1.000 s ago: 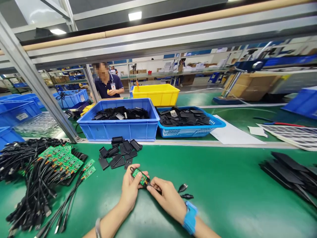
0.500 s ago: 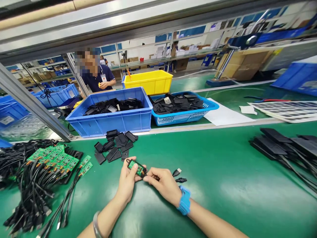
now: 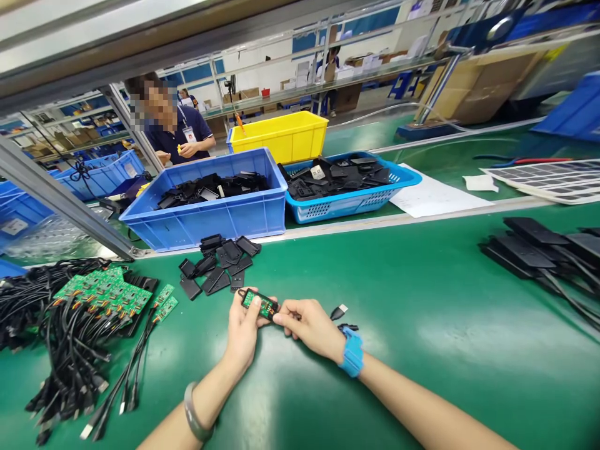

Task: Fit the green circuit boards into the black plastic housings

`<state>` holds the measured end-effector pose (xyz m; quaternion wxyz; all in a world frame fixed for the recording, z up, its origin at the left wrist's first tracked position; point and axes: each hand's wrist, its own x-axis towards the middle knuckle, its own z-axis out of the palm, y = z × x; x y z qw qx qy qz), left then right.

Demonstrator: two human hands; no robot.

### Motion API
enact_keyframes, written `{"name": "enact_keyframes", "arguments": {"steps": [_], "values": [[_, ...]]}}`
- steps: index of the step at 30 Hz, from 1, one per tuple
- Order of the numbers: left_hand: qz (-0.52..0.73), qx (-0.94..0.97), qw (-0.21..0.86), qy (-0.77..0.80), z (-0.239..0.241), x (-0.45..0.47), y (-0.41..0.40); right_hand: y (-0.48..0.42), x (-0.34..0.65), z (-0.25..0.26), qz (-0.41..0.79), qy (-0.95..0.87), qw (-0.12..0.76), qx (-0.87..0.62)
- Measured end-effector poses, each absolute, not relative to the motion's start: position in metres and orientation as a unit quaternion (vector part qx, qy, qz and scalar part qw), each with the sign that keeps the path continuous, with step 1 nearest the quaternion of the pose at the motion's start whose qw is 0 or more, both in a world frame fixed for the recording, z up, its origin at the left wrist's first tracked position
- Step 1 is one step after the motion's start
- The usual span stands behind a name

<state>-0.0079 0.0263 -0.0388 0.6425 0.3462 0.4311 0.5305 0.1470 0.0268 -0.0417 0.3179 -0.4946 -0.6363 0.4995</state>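
To the right of centre, the green tabletop (image 3: pixel 435 294) gives a wide lane from the right hand (image 3: pixel 314 326) to the stacked flat black parts (image 3: pixel 534 251) at the right edge, with a USB plug (image 3: pixel 339 312) lying just beyond the knuckles. Higher up, black casings (image 3: pixel 218 269), the blue bin (image 3: pixel 210 220) and the blue basket (image 3: pixel 344 204) obstruct a low reach. At lower left a cable heap (image 3: pixel 77 356) bars the way, leaving a narrower strip beside the left hand (image 3: pixel 242 325).

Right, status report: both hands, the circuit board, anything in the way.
Left hand holding black-cased circuit board, thumb on it. Right hand at its wired end, exact grip unclear. USB plug near right wrist; nothing seen blocking the board.
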Motion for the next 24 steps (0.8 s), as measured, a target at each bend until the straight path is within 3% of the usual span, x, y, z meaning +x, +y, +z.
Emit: {"name": "enact_keyframes", "arguments": {"steps": [4, 15, 24], "values": [[0.52, 0.345, 0.653, 0.429, -0.037, -0.006, 0.023, 0.029, 0.153, -0.036, 0.555, -0.636, 0.304, -0.442], [0.531, 0.336, 0.657, 0.416, -0.036, -0.003, 0.018, 0.03, 0.156, -0.034, 0.566, -0.637, 0.298, -0.43], [0.529, 0.354, 0.63, 0.445, -0.037, -0.001, 0.015, 0.032, 0.157, -0.036, 0.389, -0.709, 0.28, -0.517]]}}
